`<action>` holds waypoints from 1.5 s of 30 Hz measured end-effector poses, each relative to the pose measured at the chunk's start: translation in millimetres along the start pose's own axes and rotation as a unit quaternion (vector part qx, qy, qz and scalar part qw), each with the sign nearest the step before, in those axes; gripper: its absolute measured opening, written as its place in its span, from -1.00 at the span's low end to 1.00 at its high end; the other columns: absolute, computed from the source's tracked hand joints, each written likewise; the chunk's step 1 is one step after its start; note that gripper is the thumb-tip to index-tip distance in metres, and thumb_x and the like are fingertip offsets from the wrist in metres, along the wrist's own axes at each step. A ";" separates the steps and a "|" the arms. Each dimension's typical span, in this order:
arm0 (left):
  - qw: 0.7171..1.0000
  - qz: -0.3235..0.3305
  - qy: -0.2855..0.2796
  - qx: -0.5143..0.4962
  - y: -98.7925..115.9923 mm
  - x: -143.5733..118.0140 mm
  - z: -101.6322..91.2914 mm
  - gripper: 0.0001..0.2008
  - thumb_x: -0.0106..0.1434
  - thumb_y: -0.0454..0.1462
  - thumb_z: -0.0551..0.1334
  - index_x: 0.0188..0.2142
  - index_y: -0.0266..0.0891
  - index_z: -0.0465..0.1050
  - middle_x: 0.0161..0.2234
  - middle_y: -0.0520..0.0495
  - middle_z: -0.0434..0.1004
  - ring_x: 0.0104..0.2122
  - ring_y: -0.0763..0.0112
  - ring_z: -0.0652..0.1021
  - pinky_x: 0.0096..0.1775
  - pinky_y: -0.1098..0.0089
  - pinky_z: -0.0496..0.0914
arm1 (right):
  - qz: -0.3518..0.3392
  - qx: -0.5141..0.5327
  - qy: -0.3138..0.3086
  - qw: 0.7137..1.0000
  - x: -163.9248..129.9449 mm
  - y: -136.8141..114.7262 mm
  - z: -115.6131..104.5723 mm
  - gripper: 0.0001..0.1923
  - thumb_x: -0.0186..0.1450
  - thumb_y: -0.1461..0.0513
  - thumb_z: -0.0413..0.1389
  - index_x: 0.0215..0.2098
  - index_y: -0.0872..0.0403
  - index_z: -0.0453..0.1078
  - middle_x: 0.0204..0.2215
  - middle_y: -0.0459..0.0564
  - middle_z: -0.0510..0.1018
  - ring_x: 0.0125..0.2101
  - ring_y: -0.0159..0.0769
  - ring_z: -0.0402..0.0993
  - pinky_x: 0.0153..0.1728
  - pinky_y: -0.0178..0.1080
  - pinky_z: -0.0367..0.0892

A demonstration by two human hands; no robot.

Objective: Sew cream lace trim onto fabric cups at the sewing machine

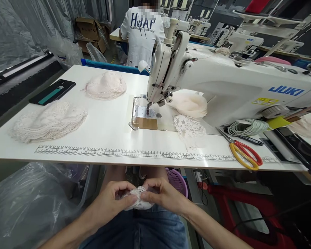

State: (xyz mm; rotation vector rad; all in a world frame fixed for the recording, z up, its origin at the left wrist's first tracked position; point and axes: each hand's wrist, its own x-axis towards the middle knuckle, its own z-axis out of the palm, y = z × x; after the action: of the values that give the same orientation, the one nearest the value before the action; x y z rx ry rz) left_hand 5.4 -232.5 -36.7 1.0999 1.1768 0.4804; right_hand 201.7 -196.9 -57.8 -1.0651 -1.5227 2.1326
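While both hands meet low over the lap, below the near edge of the tabletop (111,138), a small piece of white lace (138,199) is pinched between them. The left hand (113,200) grips its left side with curled fingers, and the right hand (163,197) closes on its right side, fingertips touching the fabric. Blue denim shows beneath the hands.

Just beyond the right hand, under the tabletop, stands a purple basket (178,180); its contents cannot be made out. To the left sits a large clear plastic bag (28,204), crumpled, its contents unclear.

On the tabletop above, a printed ruler strip (93,151) runs along the near edge. A stack of lace pieces (49,121) lies at left, with a dark phone (52,91) behind it. A white sewing machine (223,83) fills the centre and right, with red and yellow scissors (245,154) near its base. Farther back, a person in a white shirt (142,31) stands facing away.
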 end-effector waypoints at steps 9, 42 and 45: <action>1.000 0.005 0.008 0.009 2.5 -0.7 3.7 -0.70 0.17 -0.10 0.21 -0.34 -0.32 0.53 -0.41 -0.06 0.46 -0.40 0.38 0.38 -0.37 0.45 0.21 | 0.001 0.024 0.004 1.000 -2.7 3.8 -1.2 -0.63 0.09 0.03 0.24 -0.50 0.19 0.37 -0.59 -0.14 0.31 -0.54 -0.49 0.16 -0.52 -0.41 0.08; 0.989 -0.071 0.030 -0.126 1.3 6.0 1.9 -0.70 0.09 -0.07 0.30 -0.31 -0.23 0.57 -0.38 -0.08 0.58 -0.31 0.27 0.50 -0.22 0.38 0.35 | -0.041 0.007 -0.012 0.999 -28.7 14.2 -21.3 -0.72 0.05 0.11 0.28 -0.45 0.19 0.45 -0.56 -0.13 0.39 -0.52 -0.47 0.21 -0.50 -0.41 0.11; 1.000 -0.026 0.005 -0.012 2.4 9.6 7.3 -0.75 0.13 -0.11 0.25 -0.41 -0.26 0.56 -0.43 -0.06 0.58 -0.38 0.32 0.49 -0.31 0.43 0.32 | -0.052 -0.017 -0.023 0.998 -26.4 15.4 -18.4 -0.69 0.04 0.11 0.29 -0.36 0.16 0.44 -0.54 -0.16 0.36 -0.52 -0.49 0.19 -0.51 -0.43 0.09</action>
State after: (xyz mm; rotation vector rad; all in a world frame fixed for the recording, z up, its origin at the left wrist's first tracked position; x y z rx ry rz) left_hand 16.0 -227.0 -39.4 1.0456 1.2031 0.4602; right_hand 235.3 -206.9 -64.4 -0.9319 -1.6054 2.0814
